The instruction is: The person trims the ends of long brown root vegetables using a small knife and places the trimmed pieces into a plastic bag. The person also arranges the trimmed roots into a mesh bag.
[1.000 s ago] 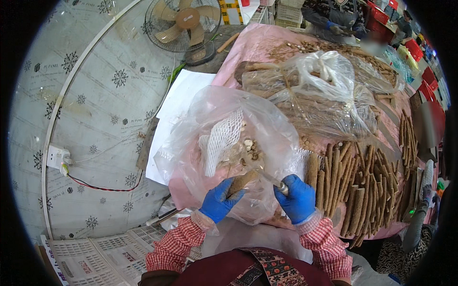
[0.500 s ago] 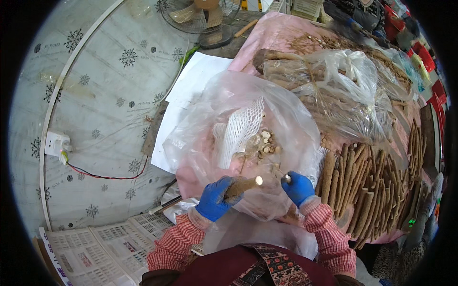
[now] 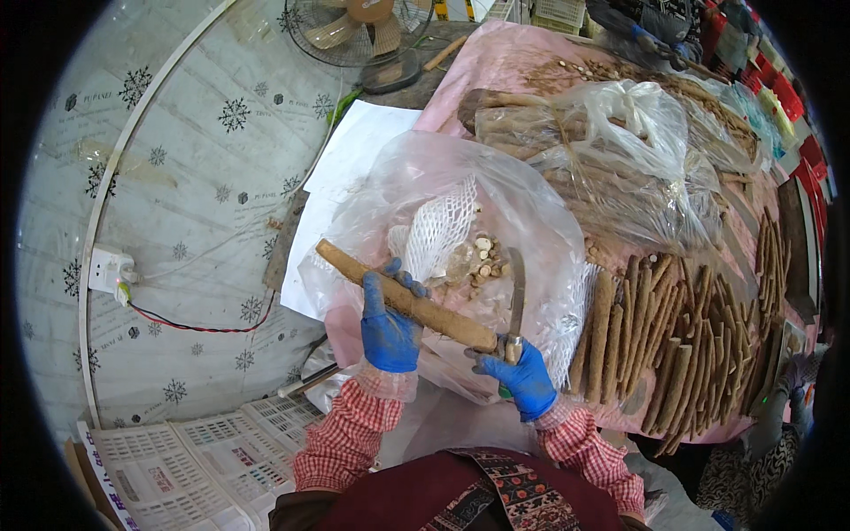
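My left hand (image 3: pixel 390 327), in a blue glove, is wrapped round the middle of a long brown yam (image 3: pixel 443 322) with rough skin. The yam lies slanted, its far end up to the left and its near end beside my right hand. My right hand (image 3: pixel 529 380), gloved in blue too, grips the handle of a knife (image 3: pixel 517 301) whose narrow, curved blade points away from me. Beyond both hands spreads an open clear plastic bag (image 3: pixel 522 195), with white foam netting (image 3: pixel 444 221) and several pale round cut pieces (image 3: pixel 484 257) in it.
Loose yams (image 3: pixel 651 327) lie in rows at the right on a pink-covered table (image 3: pixel 460 71). Behind them is a clear bag of bigger yams (image 3: pixel 611 168). A fan (image 3: pixel 361 26) stands at the back, and white sheets (image 3: pixel 354 159) lie left of the open bag. Another person's gloved hand (image 3: pixel 660 42) is at the far right.
My left hand has turned the yam from end-on to lengthwise, cut end no longer facing me. My right hand has moved left and nearer, and the knife blade now shows upright.
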### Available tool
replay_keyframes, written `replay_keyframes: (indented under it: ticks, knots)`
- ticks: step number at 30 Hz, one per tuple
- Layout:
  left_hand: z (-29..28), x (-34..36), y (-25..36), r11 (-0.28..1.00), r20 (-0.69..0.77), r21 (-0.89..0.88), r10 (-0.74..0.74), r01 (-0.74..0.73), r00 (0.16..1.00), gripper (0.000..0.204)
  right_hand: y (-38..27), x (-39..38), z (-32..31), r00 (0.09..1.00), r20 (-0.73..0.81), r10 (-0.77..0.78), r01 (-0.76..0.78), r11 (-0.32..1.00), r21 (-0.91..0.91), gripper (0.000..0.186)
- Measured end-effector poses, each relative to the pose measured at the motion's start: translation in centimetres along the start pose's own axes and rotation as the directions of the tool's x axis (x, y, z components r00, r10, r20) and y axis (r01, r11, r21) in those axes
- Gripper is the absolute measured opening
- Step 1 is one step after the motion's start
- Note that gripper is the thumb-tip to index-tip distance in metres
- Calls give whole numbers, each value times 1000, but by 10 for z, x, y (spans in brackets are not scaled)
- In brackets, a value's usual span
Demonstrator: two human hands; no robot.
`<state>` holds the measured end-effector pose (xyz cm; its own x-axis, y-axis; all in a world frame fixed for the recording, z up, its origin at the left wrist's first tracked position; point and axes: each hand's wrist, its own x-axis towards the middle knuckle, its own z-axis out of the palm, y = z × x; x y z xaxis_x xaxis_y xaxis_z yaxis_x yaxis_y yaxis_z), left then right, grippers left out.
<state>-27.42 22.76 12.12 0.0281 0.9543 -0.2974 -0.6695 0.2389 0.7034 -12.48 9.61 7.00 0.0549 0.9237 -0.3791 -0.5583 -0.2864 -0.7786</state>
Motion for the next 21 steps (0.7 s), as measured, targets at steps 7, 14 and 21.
replay_keyframes:
  ticks: [7,14,21]
  knots:
    - [-14,-19,-5,999,436,37,-46,34,899,61,-47,3,0,993,-117,-5,-4,997,-76,27]
    - [-59,-8,-28,954,210,78,-300,290,931,40,-24,17,7,929,-223,-296,206,912,-354,16]
    - [-76,-4,-36,942,140,-105,-304,319,942,39,-6,22,12,792,-42,-609,256,393,-883,20]
